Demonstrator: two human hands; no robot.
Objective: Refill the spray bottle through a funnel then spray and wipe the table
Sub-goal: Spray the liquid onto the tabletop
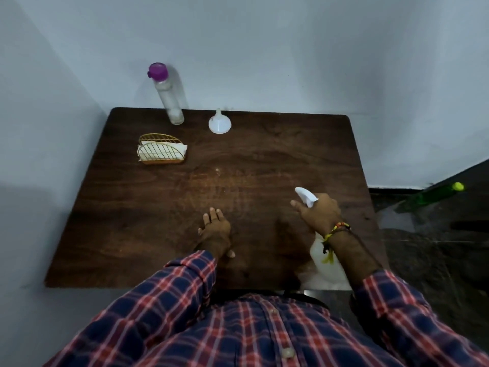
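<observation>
My right hand (321,211) grips the white spray bottle (324,260) by its neck, above the table's front right part. The white nozzle (305,196) points left and away from me, and my forearm hides much of the bottle's body. My left hand (214,229) rests flat on the dark wooden table (264,154) near its front middle, fingers straight. A faint film of droplets lies on the wood beyond my left hand. A white funnel (219,123) sits mouth down at the back middle. A clear bottle with a purple cap (166,94) stands at the back left.
A gold wire holder with white napkins (162,149) stands at the back left, in front of the clear bottle. Pale walls close the back and left sides. On the dark floor to the right lies a green bottle with a yellow-green cap (434,194).
</observation>
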